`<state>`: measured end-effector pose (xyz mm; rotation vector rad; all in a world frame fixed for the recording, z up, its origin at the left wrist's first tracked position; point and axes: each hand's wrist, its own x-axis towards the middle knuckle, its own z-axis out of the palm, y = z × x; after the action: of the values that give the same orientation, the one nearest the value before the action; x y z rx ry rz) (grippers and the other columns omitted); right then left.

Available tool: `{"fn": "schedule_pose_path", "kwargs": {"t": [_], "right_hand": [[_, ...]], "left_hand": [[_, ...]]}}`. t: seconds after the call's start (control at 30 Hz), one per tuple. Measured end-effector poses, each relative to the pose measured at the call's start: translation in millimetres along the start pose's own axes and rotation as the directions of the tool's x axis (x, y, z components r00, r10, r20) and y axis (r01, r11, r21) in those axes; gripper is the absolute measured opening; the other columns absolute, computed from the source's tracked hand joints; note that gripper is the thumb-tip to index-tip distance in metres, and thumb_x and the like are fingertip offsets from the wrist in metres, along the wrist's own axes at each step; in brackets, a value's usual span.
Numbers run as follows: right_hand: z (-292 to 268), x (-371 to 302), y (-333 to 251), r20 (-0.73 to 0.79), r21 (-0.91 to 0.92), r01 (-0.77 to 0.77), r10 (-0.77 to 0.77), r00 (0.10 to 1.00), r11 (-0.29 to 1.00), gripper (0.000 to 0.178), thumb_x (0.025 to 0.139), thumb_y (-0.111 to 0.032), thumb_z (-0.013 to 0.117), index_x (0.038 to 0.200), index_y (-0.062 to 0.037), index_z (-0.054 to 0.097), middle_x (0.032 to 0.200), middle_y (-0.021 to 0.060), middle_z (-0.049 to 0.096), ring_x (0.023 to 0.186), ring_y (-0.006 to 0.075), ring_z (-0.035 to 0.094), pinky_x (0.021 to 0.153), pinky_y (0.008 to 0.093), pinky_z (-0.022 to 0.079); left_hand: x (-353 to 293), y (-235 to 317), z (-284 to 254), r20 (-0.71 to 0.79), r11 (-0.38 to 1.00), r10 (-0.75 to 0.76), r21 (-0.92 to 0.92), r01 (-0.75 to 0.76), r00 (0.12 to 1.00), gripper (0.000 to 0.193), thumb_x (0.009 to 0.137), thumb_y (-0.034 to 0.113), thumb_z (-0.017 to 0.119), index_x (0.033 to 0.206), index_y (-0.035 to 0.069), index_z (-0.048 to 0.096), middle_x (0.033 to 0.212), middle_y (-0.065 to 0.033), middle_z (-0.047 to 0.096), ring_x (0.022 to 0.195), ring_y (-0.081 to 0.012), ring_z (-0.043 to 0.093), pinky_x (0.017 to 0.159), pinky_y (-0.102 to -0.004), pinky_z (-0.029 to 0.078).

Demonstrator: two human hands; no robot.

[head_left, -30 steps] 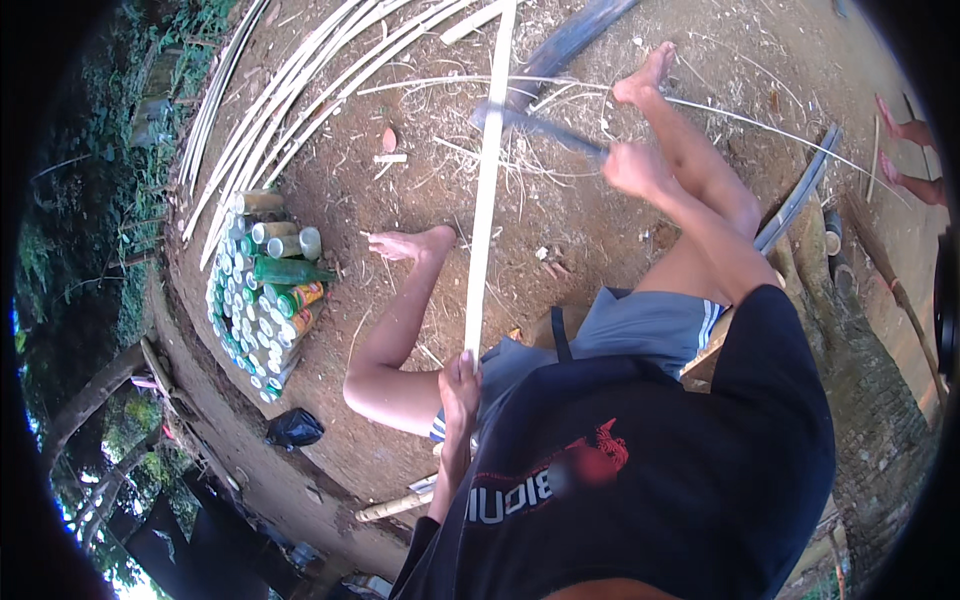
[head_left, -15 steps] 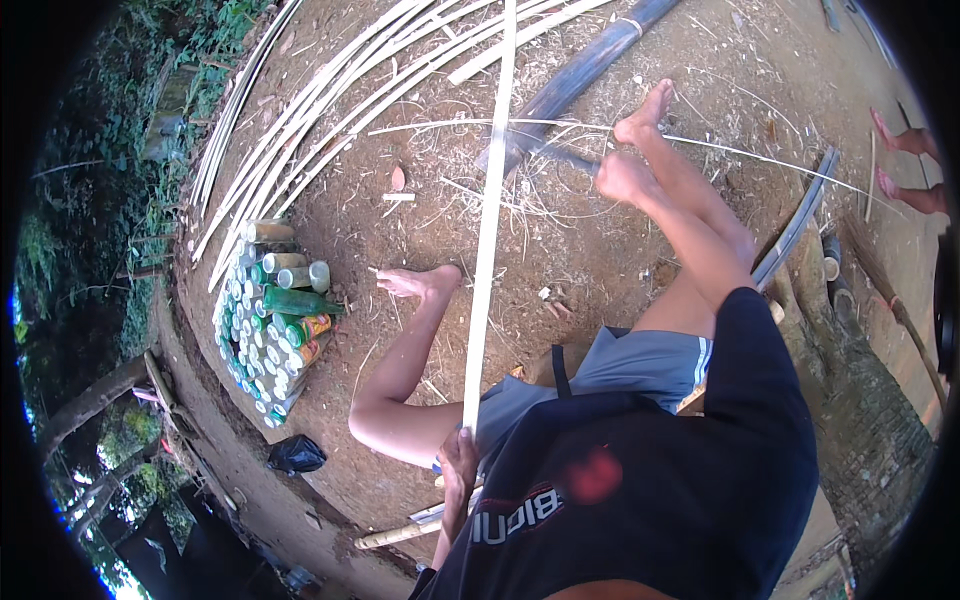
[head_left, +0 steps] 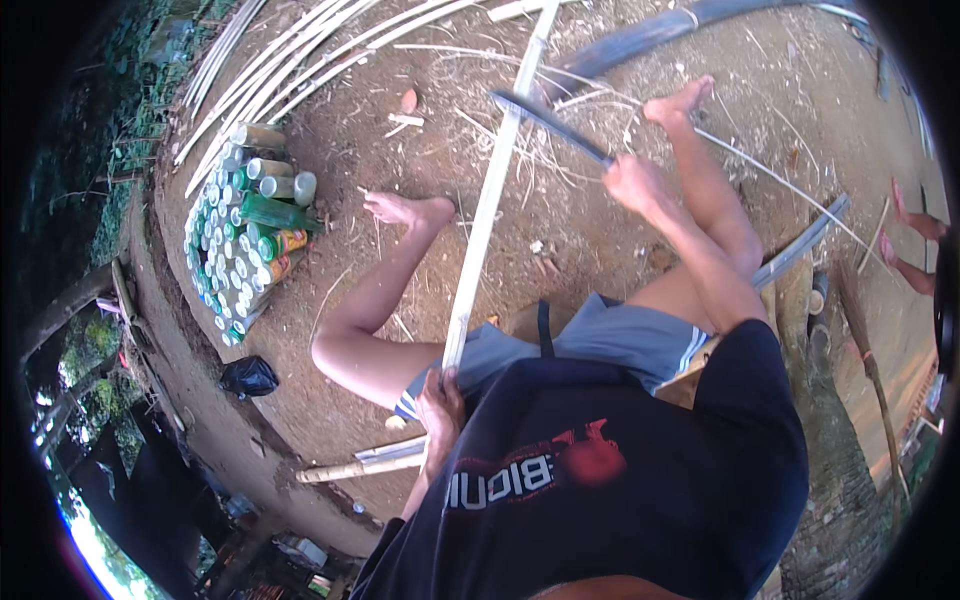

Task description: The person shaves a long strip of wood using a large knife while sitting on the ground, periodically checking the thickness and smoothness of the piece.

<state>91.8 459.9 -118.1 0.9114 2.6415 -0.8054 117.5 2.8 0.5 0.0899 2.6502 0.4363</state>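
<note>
- Bamboo strip [head_left: 487,215]: long, pale, straight; near end gripped at lap, far end slanting away over bare dirt.
- Knife [head_left: 548,122]: dark, long blade, laid against strip's upper part.

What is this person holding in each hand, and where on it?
The left hand grips the near end of a long pale bamboo strip. The right hand holds a dark-bladed knife by its handle.

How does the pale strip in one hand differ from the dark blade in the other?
The bamboo strip is pale, long and straight, gripped near its lower end by the left hand. The blade is dark, shorter and slightly curved, held by the right hand. The two cross above the dirt ground.
</note>
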Motion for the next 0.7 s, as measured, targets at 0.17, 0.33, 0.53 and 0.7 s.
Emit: {"fn": "schedule_pose_path", "kwargs": {"t": [0.17,0.33,0.53,0.7], "right_hand": [[-1,-33,-19,0.239,-0.197,0.369,-0.321,0.916,0.908,0.026,0.084,-0.024,0.055,0.089,-0.0016,0.067,0.064,0.0163,0.065,0.054,0.0306,0.064,0.050,0.0450,0.052],[-8,38,-7,-0.049,0.088,-0.068,0.072,0.996,0.994,0.028,0.084,-0.026,0.055,0.085,-0.0007,0.066,0.065,0.0205,0.065,0.057,0.0337,0.066,0.057,0.0466,0.054],[-13,60,-1,0.087,-0.107,0.089,-0.080,0.993,0.990,0.032,0.085,-0.028,0.054,0.089,0.0014,0.067,0.069,0.0192,0.067,0.061,0.0365,0.067,0.059,0.0461,0.054],[-16,49,-15,-0.049,0.024,-0.101,0.103,0.994,0.995,0.034,0.088,-0.031,0.050,0.090,-0.0033,0.068,0.079,0.0208,0.069,0.069,0.0389,0.067,0.065,0.0506,0.053]], "left_hand": [[-11,-21,6,-0.051,0.999,-0.004,-0.037,0.002,0.999,0.025,0.095,0.031,0.056,0.087,0.007,0.061,0.063,-0.0220,0.058,0.059,-0.0442,0.059,0.054,-0.0499,0.042],[-28,-38,-5,-0.065,0.998,-0.042,-0.039,0.039,0.997,0.026,0.093,0.030,0.057,0.083,0.006,0.061,0.060,-0.0214,0.057,0.057,-0.0439,0.057,0.054,-0.0490,0.043],[-50,-72,-21,0.042,0.992,-0.097,-0.071,0.100,0.994,0.030,0.092,0.029,0.057,0.080,0.002,0.061,0.064,-0.0247,0.057,0.060,-0.0430,0.058,0.057,-0.0487,0.043],[-46,-88,-23,-0.036,0.990,-0.053,-0.130,0.048,0.998,0.037,0.090,0.035,0.059,0.076,0.001,0.061,0.053,-0.0172,0.054,0.047,-0.0305,0.053,0.050,-0.0448,0.040]]}}
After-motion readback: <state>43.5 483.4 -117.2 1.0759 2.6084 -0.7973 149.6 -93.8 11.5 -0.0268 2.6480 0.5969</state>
